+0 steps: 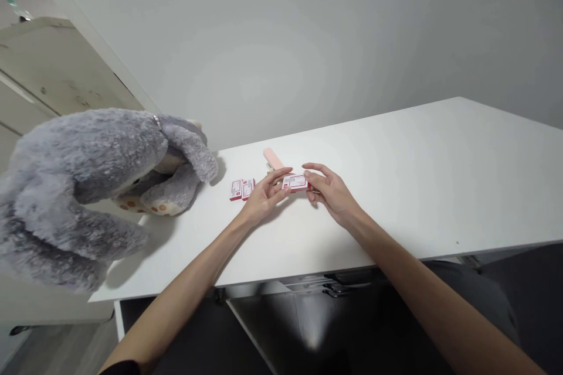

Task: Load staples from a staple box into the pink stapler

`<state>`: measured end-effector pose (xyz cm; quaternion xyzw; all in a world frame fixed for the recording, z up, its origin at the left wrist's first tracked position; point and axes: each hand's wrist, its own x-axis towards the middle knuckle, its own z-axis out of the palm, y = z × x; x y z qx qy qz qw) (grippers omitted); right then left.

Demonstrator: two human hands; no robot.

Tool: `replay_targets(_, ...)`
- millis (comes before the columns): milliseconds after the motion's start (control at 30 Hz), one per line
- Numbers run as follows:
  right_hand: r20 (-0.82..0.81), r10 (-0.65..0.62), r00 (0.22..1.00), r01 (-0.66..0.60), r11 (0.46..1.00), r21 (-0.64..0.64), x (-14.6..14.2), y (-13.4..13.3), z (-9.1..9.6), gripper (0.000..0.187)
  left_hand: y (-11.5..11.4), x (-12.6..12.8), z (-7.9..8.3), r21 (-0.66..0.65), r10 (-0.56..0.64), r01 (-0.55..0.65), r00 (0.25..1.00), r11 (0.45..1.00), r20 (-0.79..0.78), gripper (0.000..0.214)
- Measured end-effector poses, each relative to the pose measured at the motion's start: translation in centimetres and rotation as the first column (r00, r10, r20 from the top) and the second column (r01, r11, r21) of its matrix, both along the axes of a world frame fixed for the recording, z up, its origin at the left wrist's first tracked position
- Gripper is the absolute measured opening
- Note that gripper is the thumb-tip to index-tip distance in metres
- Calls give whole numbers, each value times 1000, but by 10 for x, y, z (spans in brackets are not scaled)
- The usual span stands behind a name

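Between both hands, just above the white table (422, 187), is a small red and white box (295, 182) with a printed label. My left hand (264, 193) grips its left end, fingers over the far edge and thumb at the near side. On the right end, my right hand (329, 190) holds it with the thumb and curled fingers. Two similar small boxes, one red and white box (236, 190) and another red and white box (248, 188), lie side by side left of my left hand. Behind the hands lies a pale pink bar-shaped object (273, 158), its near end partly hidden.
A large grey plush toy (97, 164) slumps over the table's left end. A grey wall (281, 41) rises along the back edge. Below the front edge are a dark area and metal parts (308, 286). A pale cabinet (57, 70) stands at far left.
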<state>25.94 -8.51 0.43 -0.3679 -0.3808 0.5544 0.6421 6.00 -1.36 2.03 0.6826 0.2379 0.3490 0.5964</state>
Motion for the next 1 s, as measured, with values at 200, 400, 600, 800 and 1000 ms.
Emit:
replay_targets(200,23,59,998,-59,998,9,-3,-1,0,56,0,0,3,83,27,-22,998,996,-57,46)
replay_targets(400,11,26,1000,-26,999,-19,-2,-1,3,52,12,-8,5,334,470,-445,882,831,6,31)
replay_targets(600,11,15,1000,-15,999,-42,-1,-3,6,50,27,-23,9,397,560,-532,827,748,53,27)
replay_targets(800,12,11,1000,-10,999,-54,-2,-4,7,53,37,-32,2,496,494,-375,860,783,-130,30)
replay_targets(1000,6,9,1000,-9,999,-45,-2,-4,7,52,45,-35,-5,656,624,-446,780,609,-50,21)
